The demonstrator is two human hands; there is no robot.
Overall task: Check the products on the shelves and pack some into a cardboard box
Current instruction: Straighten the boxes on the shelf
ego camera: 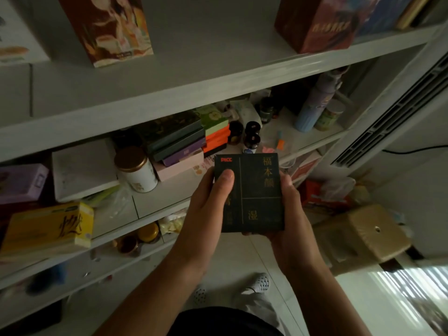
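I hold a dark green box (260,190) with gold characters and a small red logo in front of the white shelves (169,98). My left hand (208,209) grips its left side, thumb laid across the front face. My right hand (291,214) cups its right edge and lower corner from beneath. The box faces up towards me. A brown cardboard box (368,231) stands on the floor at the lower right.
The middle shelf holds a stack of flat boxes (179,141), a white jar with a gold lid (135,168), dark bottles (252,134) and a yellow box (48,226). Tall printed cartons (106,27) stand on the upper shelf. A white air conditioner (397,112) stands to the right.
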